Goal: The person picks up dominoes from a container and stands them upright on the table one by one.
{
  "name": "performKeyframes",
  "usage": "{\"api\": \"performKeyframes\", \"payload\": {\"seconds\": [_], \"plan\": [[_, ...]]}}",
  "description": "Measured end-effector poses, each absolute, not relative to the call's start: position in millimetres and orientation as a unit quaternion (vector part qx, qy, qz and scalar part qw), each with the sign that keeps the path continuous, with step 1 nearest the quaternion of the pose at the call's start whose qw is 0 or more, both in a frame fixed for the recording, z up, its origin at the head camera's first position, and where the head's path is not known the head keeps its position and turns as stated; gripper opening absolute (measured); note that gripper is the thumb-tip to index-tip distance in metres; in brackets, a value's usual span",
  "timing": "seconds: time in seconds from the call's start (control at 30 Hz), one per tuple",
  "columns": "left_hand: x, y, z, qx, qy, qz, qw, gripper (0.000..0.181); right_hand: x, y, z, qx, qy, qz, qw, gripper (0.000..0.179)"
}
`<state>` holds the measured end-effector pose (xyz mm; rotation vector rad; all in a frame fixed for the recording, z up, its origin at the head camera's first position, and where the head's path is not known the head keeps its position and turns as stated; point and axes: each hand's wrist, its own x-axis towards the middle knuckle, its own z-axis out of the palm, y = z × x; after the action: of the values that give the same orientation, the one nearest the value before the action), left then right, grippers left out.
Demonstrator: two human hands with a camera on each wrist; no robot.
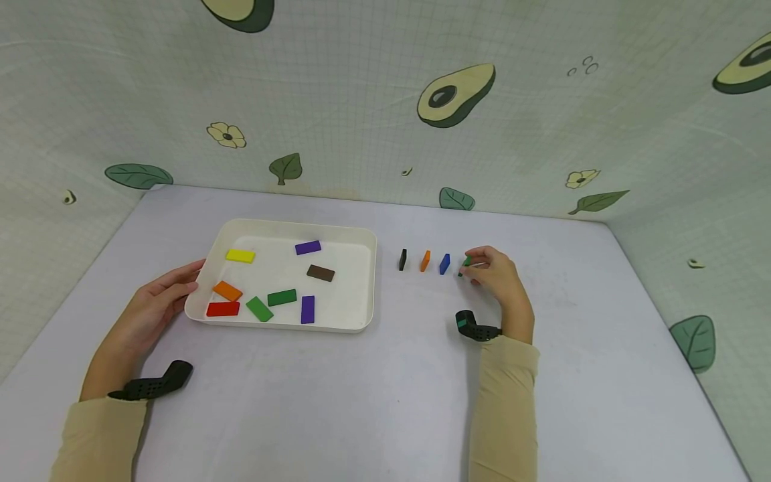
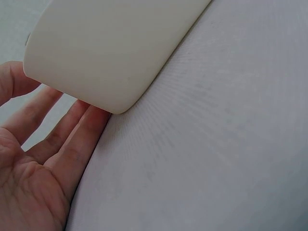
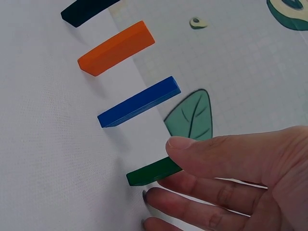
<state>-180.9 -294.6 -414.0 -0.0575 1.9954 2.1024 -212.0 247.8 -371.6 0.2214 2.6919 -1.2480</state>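
My right hand point(image 1: 492, 273) pinches a green domino-like block point(image 3: 151, 172) between thumb and fingers; it stands upright at the right end of a row. Beside it, spaced apart, stand a blue block point(image 1: 444, 264), an orange block point(image 1: 425, 260) and a black block point(image 1: 403, 260). With fingers extended, my left hand point(image 1: 153, 309) touches the left end of a white tray point(image 1: 355, 281). In the left wrist view the thumb is by the tray's rim and the other fingers reach behind its end wall, their tips hidden.
Flat in the tray lie a yellow block point(image 1: 240, 256), a brown block point(image 1: 320, 273), an orange block point(image 1: 227, 290), a red block point(image 1: 223, 309), two green and two purple blocks point(image 1: 308, 309). A patterned cloth point(image 1: 361, 100) rises behind the white table point(image 1: 337, 402).
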Motion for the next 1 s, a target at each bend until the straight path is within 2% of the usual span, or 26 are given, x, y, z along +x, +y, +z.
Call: {"api": "performKeyframes", "payload": {"seconds": [1.0], "plan": [[-181.8,-295.2,-415.7,-0.024,0.700,0.704,0.114,0.049,-209.6,246.7,-368.5,0.056,0.912,-0.393,0.106,0.049]]}}
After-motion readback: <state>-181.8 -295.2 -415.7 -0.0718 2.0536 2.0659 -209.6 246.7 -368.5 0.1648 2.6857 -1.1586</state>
